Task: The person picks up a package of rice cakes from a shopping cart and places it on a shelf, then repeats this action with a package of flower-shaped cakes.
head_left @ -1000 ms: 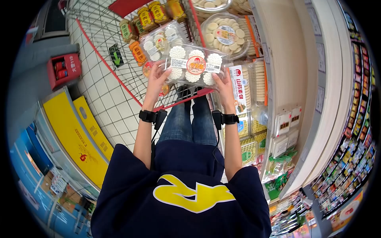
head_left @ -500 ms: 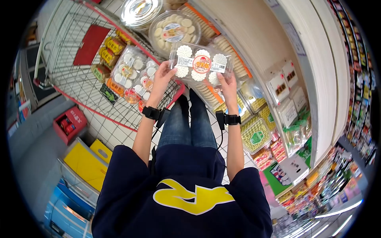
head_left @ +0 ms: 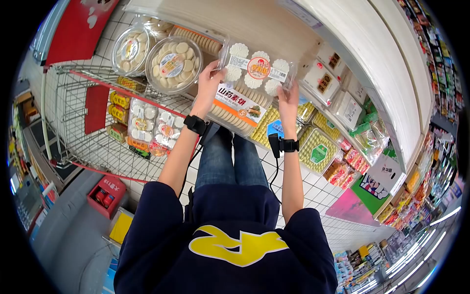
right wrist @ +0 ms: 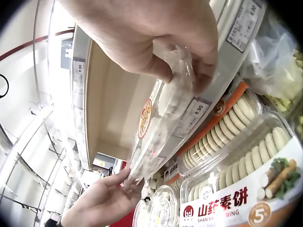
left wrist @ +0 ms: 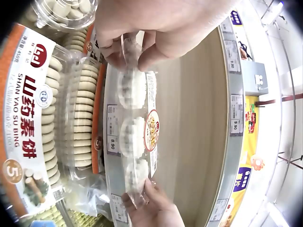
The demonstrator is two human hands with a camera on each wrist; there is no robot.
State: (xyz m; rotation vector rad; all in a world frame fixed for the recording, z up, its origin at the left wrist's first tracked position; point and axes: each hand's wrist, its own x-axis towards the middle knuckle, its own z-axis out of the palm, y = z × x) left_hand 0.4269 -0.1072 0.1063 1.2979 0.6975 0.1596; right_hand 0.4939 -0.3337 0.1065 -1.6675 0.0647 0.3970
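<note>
A clear plastic box of white flower-shaped cakes is held up between both hands, its round red-and-white label facing up. My left hand pinches the box's left end, thumb on top. At the right end, my right hand grips it the same way. The left wrist view shows the box edge-on, with the thumb and fingers of the left hand closed over its rim. Below and nearer than the box lies a pack of yam biscuits with an orange-and-white wrapper.
A pale wooden shelf with price tags runs alongside the box. Round tubs of biscuits stand left of it. A wire shopping cart at the left carries jars and more boxed white cakes. Trays of small green sweets sit at right.
My view has turned toward the shelf, so the cart has slid left. The cake box, still in both hands, has gone from over the cart to in front of the shelf.
</note>
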